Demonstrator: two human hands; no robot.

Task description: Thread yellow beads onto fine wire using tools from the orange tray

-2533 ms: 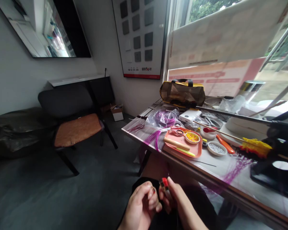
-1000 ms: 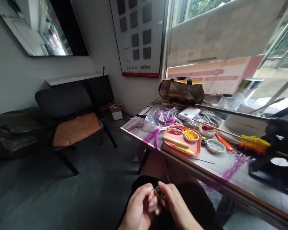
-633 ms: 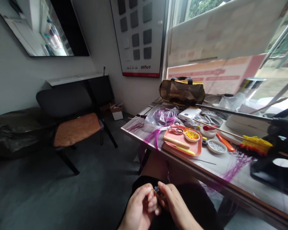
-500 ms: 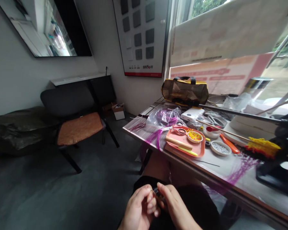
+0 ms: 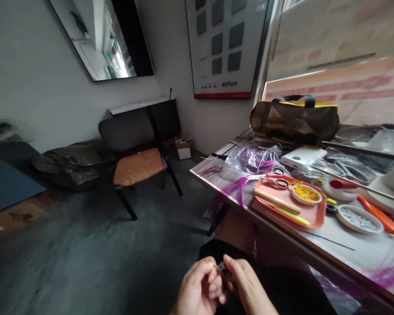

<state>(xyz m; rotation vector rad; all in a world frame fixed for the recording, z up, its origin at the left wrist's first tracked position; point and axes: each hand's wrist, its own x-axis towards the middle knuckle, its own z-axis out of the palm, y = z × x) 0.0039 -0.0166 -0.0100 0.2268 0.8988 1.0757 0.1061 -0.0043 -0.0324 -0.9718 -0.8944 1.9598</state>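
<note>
My left hand (image 5: 199, 291) and my right hand (image 5: 248, 289) meet low in the picture, over my lap in dark clothing. Both are closed, fingertips pinched together on a small dark object (image 5: 222, 267) that is too small to name. The thumbs point up and the fingers curl inward. The hands are in front of and below the table edge (image 5: 282, 238), apart from it.
On the table to the right lie a pink tray (image 5: 315, 214) with sticks, scissors (image 5: 280, 182) and a bowl of yellow bands (image 5: 306, 194), a bag of purple strands (image 5: 252, 158), a white power bank (image 5: 302, 156), a bead dish (image 5: 359, 218) and a yellow-brown bag (image 5: 293, 120). A chair (image 5: 136, 164) stands left.
The view has swung left and dipped, so the table sits further right. My hands stay pinched together over my lap. The red lighter seen in my right hand earlier no longer shows.
</note>
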